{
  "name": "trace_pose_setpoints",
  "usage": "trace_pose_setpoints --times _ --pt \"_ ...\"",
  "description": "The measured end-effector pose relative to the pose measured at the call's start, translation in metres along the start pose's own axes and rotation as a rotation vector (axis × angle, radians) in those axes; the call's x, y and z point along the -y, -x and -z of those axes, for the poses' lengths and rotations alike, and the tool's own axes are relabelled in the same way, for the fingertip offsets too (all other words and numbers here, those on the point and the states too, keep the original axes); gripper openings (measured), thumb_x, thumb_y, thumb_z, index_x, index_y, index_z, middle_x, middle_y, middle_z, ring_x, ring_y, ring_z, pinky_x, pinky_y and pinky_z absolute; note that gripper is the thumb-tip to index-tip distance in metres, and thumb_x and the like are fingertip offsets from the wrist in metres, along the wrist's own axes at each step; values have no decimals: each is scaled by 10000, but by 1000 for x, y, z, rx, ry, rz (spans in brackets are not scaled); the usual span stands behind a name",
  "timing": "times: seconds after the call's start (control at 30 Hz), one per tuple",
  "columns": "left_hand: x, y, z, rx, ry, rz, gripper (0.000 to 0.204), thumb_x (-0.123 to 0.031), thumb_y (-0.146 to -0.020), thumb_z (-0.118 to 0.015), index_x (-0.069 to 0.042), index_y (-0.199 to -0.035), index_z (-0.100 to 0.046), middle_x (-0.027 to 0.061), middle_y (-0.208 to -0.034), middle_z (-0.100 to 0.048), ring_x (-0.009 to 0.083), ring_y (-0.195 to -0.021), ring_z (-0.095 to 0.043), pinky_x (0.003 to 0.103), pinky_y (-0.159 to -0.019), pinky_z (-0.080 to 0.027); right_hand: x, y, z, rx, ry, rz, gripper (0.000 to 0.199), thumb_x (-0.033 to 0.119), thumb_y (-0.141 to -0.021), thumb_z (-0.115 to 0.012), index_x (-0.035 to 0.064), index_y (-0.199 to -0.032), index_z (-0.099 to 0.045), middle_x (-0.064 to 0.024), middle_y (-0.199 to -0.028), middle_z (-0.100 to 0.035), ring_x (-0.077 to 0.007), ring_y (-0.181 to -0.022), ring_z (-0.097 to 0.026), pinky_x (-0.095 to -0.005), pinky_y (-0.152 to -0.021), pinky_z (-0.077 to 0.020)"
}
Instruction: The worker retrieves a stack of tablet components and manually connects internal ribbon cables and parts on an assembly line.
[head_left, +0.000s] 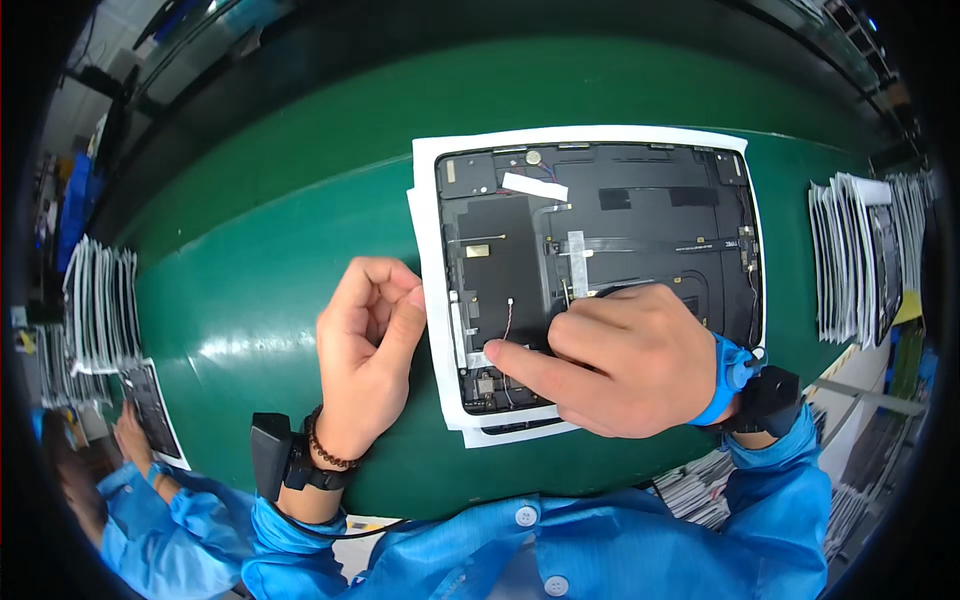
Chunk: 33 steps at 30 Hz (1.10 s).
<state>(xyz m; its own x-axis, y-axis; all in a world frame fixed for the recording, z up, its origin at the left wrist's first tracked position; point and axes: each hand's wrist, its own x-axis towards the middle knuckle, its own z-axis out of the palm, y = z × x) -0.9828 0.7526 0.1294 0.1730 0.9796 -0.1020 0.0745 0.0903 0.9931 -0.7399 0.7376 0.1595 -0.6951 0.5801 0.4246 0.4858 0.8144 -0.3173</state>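
A flat black tablet-like device housing (640,220) lies inner side up on white sheets (428,230) in front of me. Strips of tape, flat cables and small circuit parts line it. My left hand (370,340) is at the sheets' left edge, thumb and forefinger pinched; what they hold, if anything, is too small to tell. My right hand (635,365) lies over the housing's lower middle. Its forefinger reaches out and touches the lower left part, beside a thin red-and-white wire (509,320). The other fingers are curled, and their grip is hidden. A white strip (536,187) sits at the upper left.
Upright stacks of white-wrapped panels stand at the left (100,305) and right (845,260) of the green table (260,280). At the lower left, a co-worker's hand (131,435) touches another dark panel (150,405). A dark raised edge runs along the far side.
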Motion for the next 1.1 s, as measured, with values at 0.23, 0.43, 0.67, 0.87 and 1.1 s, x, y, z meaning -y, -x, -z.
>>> trace_pose_setpoints --times 0.23,0.43,0.67,0.87,1.1 --pt "-25 -21 -3 59 -45 59 177 -148 -1047 -573 -12 -934 -589 -52 -745 -564 -8 -641 -423 190 -545 -328 -2 2 2 -145 -81 -61 433 89 -653 -704 -5 -1076 -688 -40 -751 -459 -158 -563 -550 -319 -425 -454" --pt "-16 -45 -10 40 -163 39 235 -128 -1002 -653 -26 -815 -553 -81 -617 -460 7 -588 -351 234 -508 -283 -2 -1 3 -112 -72 -81 413 73 -629 -696 -16 -1033 -691 -38 -711 -445 -165 -525 -538 -328 -404 -438" --pt "-40 -38 -10 6 -328 -196 234 -102 -995 -644 -20 -804 -536 -62 -596 -446 12 -581 -380 229 -513 -311 0 -1 3 -235 -74 -1 395 45 -589 -696 -25 -978 -711 -30 -674 -421 -157 -501 -502 -314 -385 -405" --pt "-42 -39 -15 171 128 -224 193 47 -969 -613 -21 -1070 -463 65 -916 -664 49 -751 -613 204 -616 -496 3 2 8 -311 -74 4 389 -8 -559 -691 -41 -945 -720 -28 -638 -399 -157 -466 -465 -303 -369 -361" --pt "-29 -35 -7 115 435 -25 682 114 -908 -633 -26 -1449 -242 214 -1192 -682 212 -1014 -710 335 -890 -590 8 1 51 -358 -202 -122 255 146 -805 -754 -27 -992 -754 -66 -650 -585 -190 -499 -515 -316 -455 -388"
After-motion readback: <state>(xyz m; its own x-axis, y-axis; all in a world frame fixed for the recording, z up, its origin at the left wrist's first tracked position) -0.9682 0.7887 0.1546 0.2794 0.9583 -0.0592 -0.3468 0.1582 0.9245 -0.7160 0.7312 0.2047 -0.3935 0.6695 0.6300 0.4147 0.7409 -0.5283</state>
